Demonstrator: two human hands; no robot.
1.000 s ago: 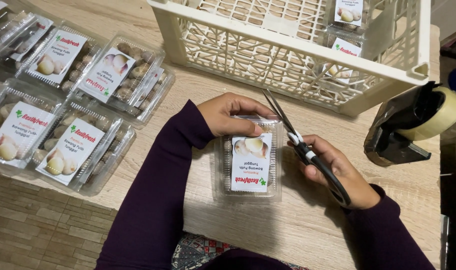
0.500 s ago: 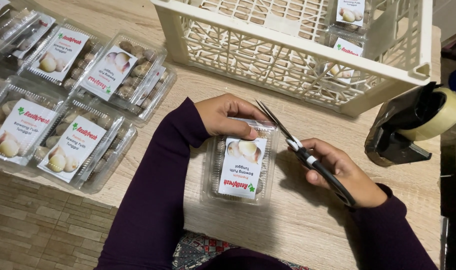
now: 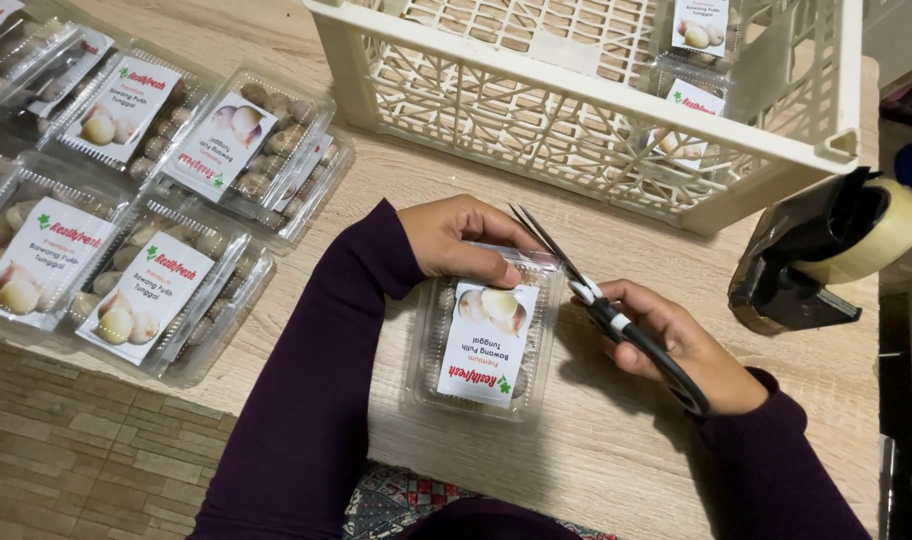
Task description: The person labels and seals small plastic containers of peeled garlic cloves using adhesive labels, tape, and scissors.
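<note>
A clear plastic clamshell box (image 3: 486,345) with a white picture label lies on the wooden table in front of me. My left hand (image 3: 461,238) grips its far edge, fingers curled over the lid. My right hand (image 3: 676,345) holds black-handled scissors (image 3: 601,305), blades slightly apart and pointing up-left at the box's far right corner, right beside my left fingertips.
Several more labelled clamshell boxes (image 3: 146,290) are stacked at the left. A cream plastic crate (image 3: 596,120) with a few boxes inside stands at the back. A black tape dispenser (image 3: 826,255) sits at the right near the table edge.
The box has turned slightly, its near end swinging left. The scissors stay at its far right corner, and both hands have shifted only a little.
</note>
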